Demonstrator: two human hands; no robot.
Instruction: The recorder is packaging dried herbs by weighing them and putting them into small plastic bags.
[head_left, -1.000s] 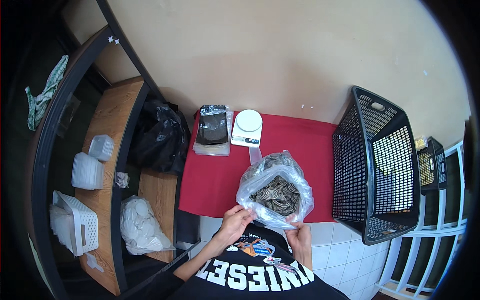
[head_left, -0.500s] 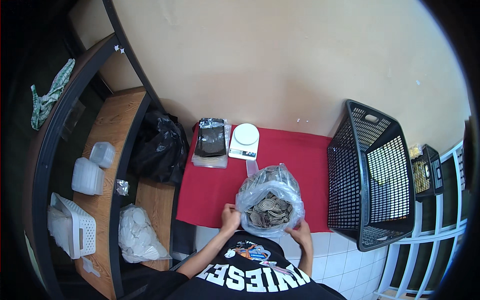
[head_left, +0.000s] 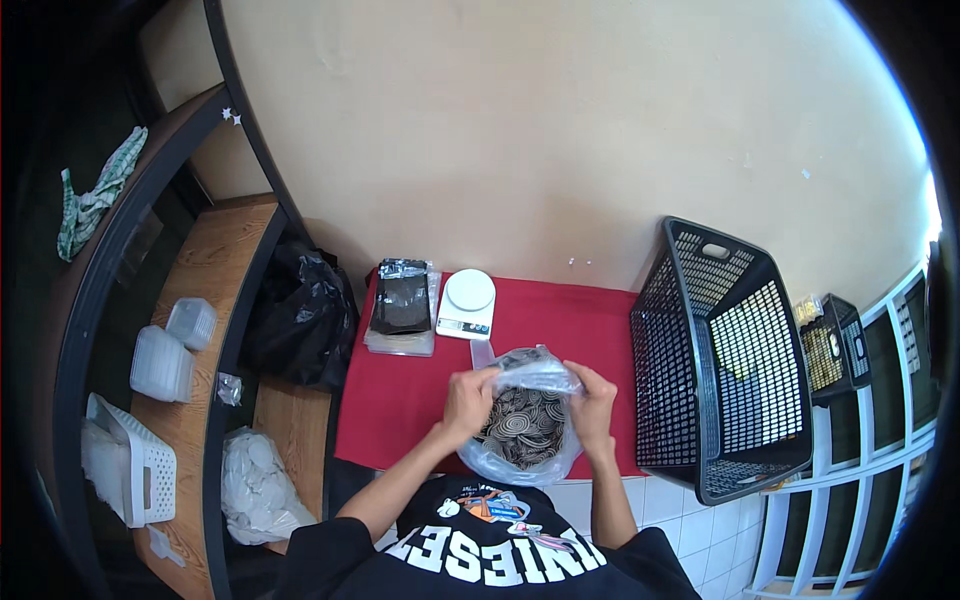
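A clear plastic bag (head_left: 570, 462) full of round, grey-brown pieces with spiral patterns (head_left: 517, 422) stands at the table's front edge, its mouth facing me. Both hands grip its far rim, which is bunched up in a whitish fold. My left hand (head_left: 468, 405) is closed on the rim's left part, thumb side toward the fold. Opposite it, my right hand (head_left: 592, 398) pinches the right part of the same rim. Just beyond the bag lies a small clear plastic piece (head_left: 482, 353), partly hidden by it.
On the red-covered table (head_left: 390, 410) sit a white kitchen scale (head_left: 468, 302) and a stack of black and clear pouches (head_left: 402, 305). A tall black plastic crate (head_left: 665, 370) occupies the right end. Shelves (head_left: 225, 235) on the left hold clear containers (head_left: 162, 365) and a white basket (head_left: 158, 480).
Both hands have moved from the bag's near sides up to its far rim and lifted it into a fold. The view has shifted slightly.
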